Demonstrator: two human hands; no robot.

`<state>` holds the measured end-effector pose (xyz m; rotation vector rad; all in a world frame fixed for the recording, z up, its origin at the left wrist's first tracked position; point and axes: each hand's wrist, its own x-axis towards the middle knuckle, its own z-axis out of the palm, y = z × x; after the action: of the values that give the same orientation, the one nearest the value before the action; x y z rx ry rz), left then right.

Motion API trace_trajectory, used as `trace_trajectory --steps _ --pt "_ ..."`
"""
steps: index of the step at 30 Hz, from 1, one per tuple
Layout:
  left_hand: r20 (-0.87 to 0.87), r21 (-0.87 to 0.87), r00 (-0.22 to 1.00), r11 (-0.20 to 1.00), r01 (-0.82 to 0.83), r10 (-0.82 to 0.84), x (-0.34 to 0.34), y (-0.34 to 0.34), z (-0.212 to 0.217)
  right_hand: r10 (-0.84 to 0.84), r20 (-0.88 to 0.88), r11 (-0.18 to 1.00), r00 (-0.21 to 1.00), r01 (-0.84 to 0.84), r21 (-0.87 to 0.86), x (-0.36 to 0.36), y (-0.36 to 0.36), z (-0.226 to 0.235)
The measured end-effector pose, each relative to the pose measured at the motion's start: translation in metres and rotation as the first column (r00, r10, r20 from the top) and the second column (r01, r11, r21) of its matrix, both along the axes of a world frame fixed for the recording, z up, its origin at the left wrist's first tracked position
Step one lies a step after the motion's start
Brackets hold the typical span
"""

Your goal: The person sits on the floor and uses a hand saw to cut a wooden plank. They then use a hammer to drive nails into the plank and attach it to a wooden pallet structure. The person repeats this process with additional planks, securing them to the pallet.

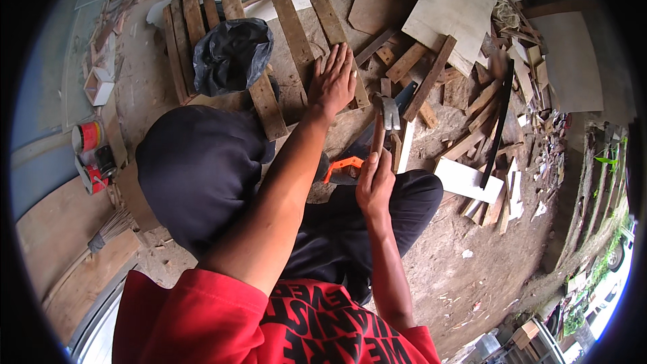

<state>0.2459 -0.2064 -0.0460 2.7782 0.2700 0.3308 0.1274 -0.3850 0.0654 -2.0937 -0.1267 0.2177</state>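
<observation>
My left hand point(332, 82) lies flat on a rough wooden slat point(326, 15) of a pallet-like frame, fingers stretched out over the wood. My right hand point(375, 185) is closed around the wooden handle of a claw hammer point(389, 116), whose metal head points away from me, just right of the slat's near end. A black plastic bag point(232, 54) rests on the slats left of my left hand. Between my legs, below the hammer, an orange handle point(345, 164) shows; what it belongs to is partly hidden.
Scrap wood point(431, 77) is heaped at the right, with a pale board point(453, 10) on it and a white panel point(468, 180) nearer. Red tins point(91, 136) stand at the left by a blue wall point(40, 94). Small chips litter the dirt floor point(465, 276).
</observation>
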Motion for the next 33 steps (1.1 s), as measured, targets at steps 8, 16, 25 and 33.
trace_trajectory --steps 8,16,25,33 --pt "0.044 -0.002 0.999 1.0 -0.008 0.008 -0.001 0.003 -0.004 0.005 -0.082 1.0 0.997 -0.007 -0.027 0.005 -0.001 -0.008" --pt "0.046 -0.012 0.999 1.0 -0.003 0.003 -0.001 0.002 0.0 0.024 -0.044 0.995 0.999 -0.019 0.098 -0.009 -0.006 -0.027" --pt "-0.013 -0.045 0.997 0.997 0.069 -0.07 -0.007 0.008 -0.003 -0.097 -0.186 0.989 0.978 0.116 0.096 -0.018 -0.013 -0.05" --pt "-0.136 -0.159 0.971 0.972 0.174 -0.197 -0.003 0.024 0.012 -0.095 -0.13 0.981 0.987 0.115 0.155 -0.016 -0.013 -0.055"
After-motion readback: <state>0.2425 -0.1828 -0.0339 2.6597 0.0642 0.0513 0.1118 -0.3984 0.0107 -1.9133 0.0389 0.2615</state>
